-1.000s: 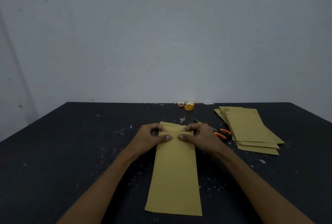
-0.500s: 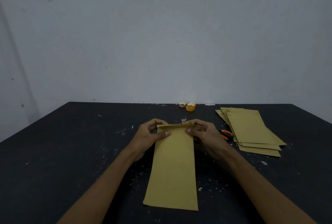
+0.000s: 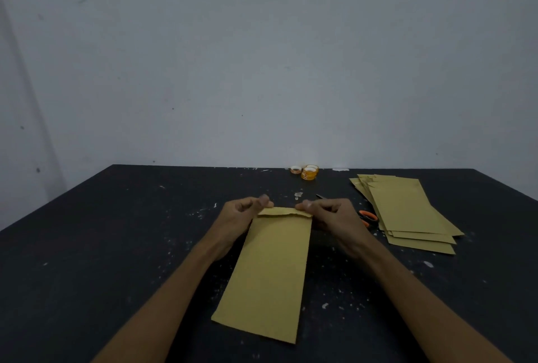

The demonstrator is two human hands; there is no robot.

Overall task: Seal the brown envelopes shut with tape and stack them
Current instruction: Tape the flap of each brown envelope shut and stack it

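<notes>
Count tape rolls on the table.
3, all at the far edge of the table: small roll leftmost, front roll beside it, rear roll partly hidden behind that. Others could be hidden behind them.

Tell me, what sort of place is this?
Likely a plain workroom used for packing mail: a speckled black table against a bare wall, a pile of brown envelopes, tape rolls and scissors.

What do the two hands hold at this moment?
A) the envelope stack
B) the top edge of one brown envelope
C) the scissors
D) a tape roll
B: the left hand and the right hand each pinch one end of the folded top edge of the brown envelope.
</notes>
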